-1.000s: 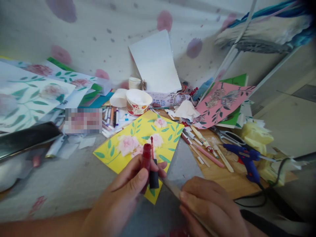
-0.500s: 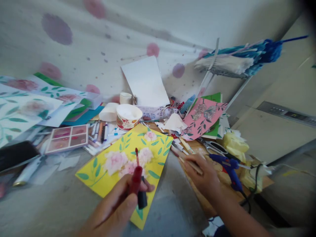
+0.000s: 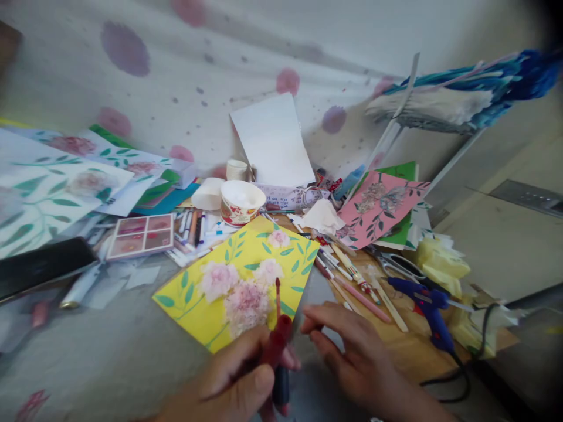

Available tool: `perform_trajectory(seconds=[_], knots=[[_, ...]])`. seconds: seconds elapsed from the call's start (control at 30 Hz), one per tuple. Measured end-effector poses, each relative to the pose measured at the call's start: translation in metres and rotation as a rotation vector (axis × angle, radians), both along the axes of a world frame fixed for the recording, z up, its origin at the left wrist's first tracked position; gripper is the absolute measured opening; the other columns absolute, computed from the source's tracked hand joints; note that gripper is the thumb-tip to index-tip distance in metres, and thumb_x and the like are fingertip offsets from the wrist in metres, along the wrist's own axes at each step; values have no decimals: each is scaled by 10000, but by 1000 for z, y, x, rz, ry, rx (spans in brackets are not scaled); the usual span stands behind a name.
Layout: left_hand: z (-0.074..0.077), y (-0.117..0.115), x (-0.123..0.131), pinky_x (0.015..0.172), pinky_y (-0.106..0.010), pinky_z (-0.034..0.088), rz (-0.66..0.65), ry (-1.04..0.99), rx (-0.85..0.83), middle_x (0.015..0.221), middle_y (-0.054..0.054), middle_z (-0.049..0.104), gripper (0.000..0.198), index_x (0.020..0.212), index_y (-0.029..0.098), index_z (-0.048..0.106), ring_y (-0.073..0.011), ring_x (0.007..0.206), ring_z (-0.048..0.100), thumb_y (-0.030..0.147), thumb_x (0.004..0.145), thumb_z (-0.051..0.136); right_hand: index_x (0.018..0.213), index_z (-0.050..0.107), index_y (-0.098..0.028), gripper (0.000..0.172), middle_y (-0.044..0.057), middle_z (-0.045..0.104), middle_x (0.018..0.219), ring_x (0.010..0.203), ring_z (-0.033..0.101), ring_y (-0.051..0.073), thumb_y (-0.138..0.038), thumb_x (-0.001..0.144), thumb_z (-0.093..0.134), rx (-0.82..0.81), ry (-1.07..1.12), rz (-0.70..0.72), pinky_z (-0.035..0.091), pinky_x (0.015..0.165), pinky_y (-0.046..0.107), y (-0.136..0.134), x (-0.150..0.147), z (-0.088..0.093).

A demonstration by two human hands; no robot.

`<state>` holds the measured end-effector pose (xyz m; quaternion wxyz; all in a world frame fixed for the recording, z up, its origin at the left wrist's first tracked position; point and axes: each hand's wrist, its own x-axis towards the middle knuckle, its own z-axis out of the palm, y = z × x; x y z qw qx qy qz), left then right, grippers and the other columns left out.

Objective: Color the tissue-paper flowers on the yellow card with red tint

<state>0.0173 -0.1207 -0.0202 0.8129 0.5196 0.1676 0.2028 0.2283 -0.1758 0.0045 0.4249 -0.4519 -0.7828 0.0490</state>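
Note:
My left hand (image 3: 233,378) is closed around a red lip gloss tube (image 3: 273,347) and its black cap (image 3: 280,388). The thin applicator wand (image 3: 278,298) sticks up past the tube, its red tip pointing away from me. Just to the right, my right hand (image 3: 352,351) is empty, thumb and fingers apart. Beyond both hands a yellow sheet (image 3: 185,316) lies on the grey table, with pink-white ruffled flowers (image 3: 248,302) and painted green leaves. The left hand covers its near corner. A wooden brush (image 3: 343,293) rests among pens at the right.
A palette with four pans (image 3: 141,235) and a black phone (image 3: 44,266) lie left. Behind the sheet stand a paper bowl (image 3: 241,202) and crumpled tissue (image 3: 324,215). Scissors (image 3: 402,265) and a blue glue gun (image 3: 424,302) with its cord lie right, near a pink flower card (image 3: 382,202).
My right hand has let go of a brush among the pens and moved nearer to my left hand. The left hand, still holding the lip gloss, sits lower and further right. The view has shifted.

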Motion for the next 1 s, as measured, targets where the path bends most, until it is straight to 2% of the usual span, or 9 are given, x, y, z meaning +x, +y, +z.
perform_trajectory(seconds=[0.13, 0.23, 0.3, 0.37, 0.5, 0.63, 0.7, 0.87, 1.0], knots=[[5, -1, -1, 713, -265, 384, -122, 0, 67, 891, -27, 562, 380, 1030, 211, 590, -162, 796, 502, 538, 841, 555, 1154, 531, -264, 478, 40, 661, 900, 815, 638, 134, 15, 767, 493, -250, -1, 176, 526, 702, 233, -11, -15, 8], [6, -5, 0, 710, -258, 389, -170, -30, 130, 925, -36, 544, 370, 1020, 200, 585, -173, 825, 494, 528, 854, 535, 1241, 469, -263, 436, 73, 661, 978, 862, 644, 169, -173, 822, 555, -353, -51, 174, 538, 720, 273, -17, -14, 4], [2, -6, 2, 675, -244, 387, -178, -53, 210, 876, -32, 527, 370, 951, 191, 582, -165, 788, 487, 542, 865, 499, 1310, 407, -242, 467, 102, 674, 1010, 887, 656, 204, -365, 869, 501, -307, -125, 188, 550, 720, 310, -20, -11, -2], [-2, -7, 5, 668, -236, 387, -190, -84, 284, 853, -27, 512, 378, 870, 184, 554, -157, 773, 478, 555, 866, 480, 1356, 364, -215, 504, 124, 683, 1046, 920, 665, 225, -424, 900, 417, -241, -235, 176, 562, 715, 318, -23, -8, -7], [-2, -3, 10, 771, -277, 386, -213, -137, 276, 909, -47, 515, 389, 866, 164, 547, -178, 842, 483, 546, 874, 471, 1369, 375, -232, 453, 101, 699, 1080, 899, 691, 208, -288, 922, 422, -160, -408, 7, 573, 699, 261, -30, -6, -11], [8, -2, 10, 768, -272, 394, -298, -138, 193, 953, -62, 502, 440, 1062, 154, 561, -180, 853, 467, 542, 891, 443, 1284, 474, -251, 384, 36, 752, 856, 699, 718, 167, -385, 936, 385, -195, -302, -92, 575, 565, 203, -32, -6, -16], [9, -4, 9, 773, -282, 406, -278, -103, 184, 973, -68, 525, 428, 1066, 167, 571, -192, 875, 486, 537, 896, 437, 1255, 495, -240, 372, 26, 756, 829, 676, 718, 159, -395, 936, 384, -186, -288, -97, 571, 559, 195, -31, -6, -18], [5, -13, 4, 738, -274, 428, -162, 63, 232, 922, -51, 569, 366, 930, 188, 619, -186, 842, 517, 525, 879, 485, 1131, 591, -160, 338, 102, 740, 991, 847, 712, 198, -332, 951, 363, 144, -508, -36, 568, 706, 242, -30, 0, -15], [10, -14, 3, 753, -284, 430, -177, 45, 284, 891, -53, 580, 389, 880, 180, 642, -186, 826, 526, 539, 867, 494, 1030, 639, -183, 245, 83, 762, 888, 743, 718, 189, -263, 920, 435, 260, -558, -64, 563, 619, 263, -29, -4, -11]])
